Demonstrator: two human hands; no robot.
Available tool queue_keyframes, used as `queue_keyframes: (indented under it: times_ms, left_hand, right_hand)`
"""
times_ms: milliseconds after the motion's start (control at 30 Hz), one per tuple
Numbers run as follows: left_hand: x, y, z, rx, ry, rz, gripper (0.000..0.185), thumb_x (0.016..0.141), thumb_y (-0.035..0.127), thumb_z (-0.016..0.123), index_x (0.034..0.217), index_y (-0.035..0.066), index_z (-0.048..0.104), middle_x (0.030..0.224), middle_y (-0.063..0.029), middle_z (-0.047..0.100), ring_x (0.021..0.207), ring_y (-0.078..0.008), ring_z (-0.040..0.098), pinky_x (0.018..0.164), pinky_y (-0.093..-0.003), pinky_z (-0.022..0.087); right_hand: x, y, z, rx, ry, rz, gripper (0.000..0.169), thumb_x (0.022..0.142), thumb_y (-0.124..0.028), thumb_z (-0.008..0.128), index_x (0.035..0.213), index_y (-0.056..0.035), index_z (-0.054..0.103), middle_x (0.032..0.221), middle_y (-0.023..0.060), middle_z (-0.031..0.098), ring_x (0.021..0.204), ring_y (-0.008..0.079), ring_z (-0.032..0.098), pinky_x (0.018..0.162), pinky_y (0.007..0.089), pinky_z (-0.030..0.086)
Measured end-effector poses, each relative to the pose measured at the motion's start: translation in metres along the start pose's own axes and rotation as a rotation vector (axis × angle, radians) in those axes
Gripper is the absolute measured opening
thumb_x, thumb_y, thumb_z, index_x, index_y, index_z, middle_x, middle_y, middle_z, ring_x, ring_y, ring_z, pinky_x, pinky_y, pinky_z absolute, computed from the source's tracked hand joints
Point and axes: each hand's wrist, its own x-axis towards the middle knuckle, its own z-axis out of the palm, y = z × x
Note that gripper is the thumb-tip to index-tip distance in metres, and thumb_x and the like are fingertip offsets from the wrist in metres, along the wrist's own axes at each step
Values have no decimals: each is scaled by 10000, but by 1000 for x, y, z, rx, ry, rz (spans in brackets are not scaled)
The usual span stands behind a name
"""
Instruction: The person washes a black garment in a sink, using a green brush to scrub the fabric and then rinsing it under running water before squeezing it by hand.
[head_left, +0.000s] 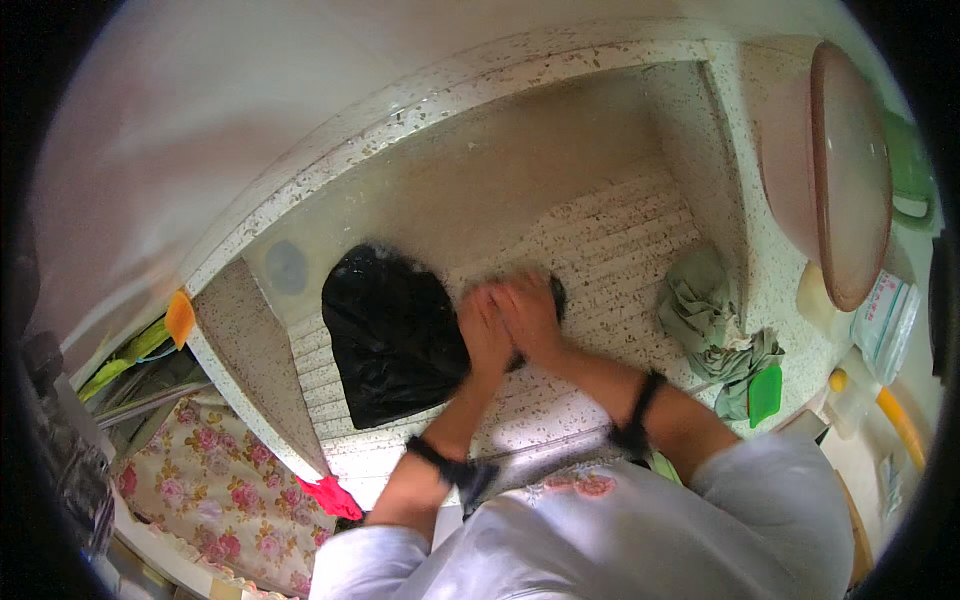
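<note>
A wet black cloth (394, 337) is spread over the ribbed slope of a speckled stone wash basin (615, 202). My left hand (484, 326) and my right hand (529, 311) are pressed close together at its right side, fingers blurred. A bit of black fabric shows beyond my right hand and below the wrists, so both hands appear to grip a bunched part of the cloth. The fingertips and what lies between the palms are hidden.
Grey-green cloth (697, 307) lies crumpled at the basin's right, by a green scraper-like piece (765, 396). A pinkish plastic basin (855, 180) and a clear tub (885, 326) stand on the right ledge. Orange (180, 319) and red (330, 496) cloths hang on the left rim.
</note>
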Motion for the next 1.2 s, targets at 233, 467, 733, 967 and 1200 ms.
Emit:
queue_keyframes:
  times_ms: [233,467,733,967,1200]
  left_hand:
    - [125,-25,-17,446,60,364,357,1059,249,393,1072,-52,584,1091,-324,587,1051,-460,538,916,-538,387]
    - [-39,2,-6,77,31,296,340,1058,191,365,1019,-47,605,1042,-244,597,1041,-399,547,952,-435,424]
    - [118,21,-6,687,-160,217,379,1030,272,410,1291,37,554,1341,-234,500,1285,-411,437,1079,-620,253]
    - [-21,-31,-23,296,37,296,391,1037,260,389,1302,33,565,1328,-262,523,1290,-432,435,1114,-597,245]
    - [38,53,-4,268,329,558,266,983,148,477,847,-16,635,837,-211,631,820,-400,582,835,-500,418]
  right_hand:
    - [110,11,7,-486,-152,157,454,966,-379,582,1267,-42,619,1406,215,499,1323,417,424,1123,535,285]
    - [-40,-17,-7,33,85,106,240,968,-228,576,967,-4,660,1124,222,634,1106,425,550,1043,552,350]
    - [110,36,-2,-418,25,151,480,989,-424,502,1191,-16,654,1344,249,533,1261,429,465,1097,527,316]
    - [-35,-12,-1,-61,-94,97,296,935,-253,650,1154,-54,646,1161,191,600,1132,380,539,991,486,404]
    - [57,-28,-35,113,194,171,241,947,-244,611,980,-19,692,919,154,677,881,328,639,803,427,505]
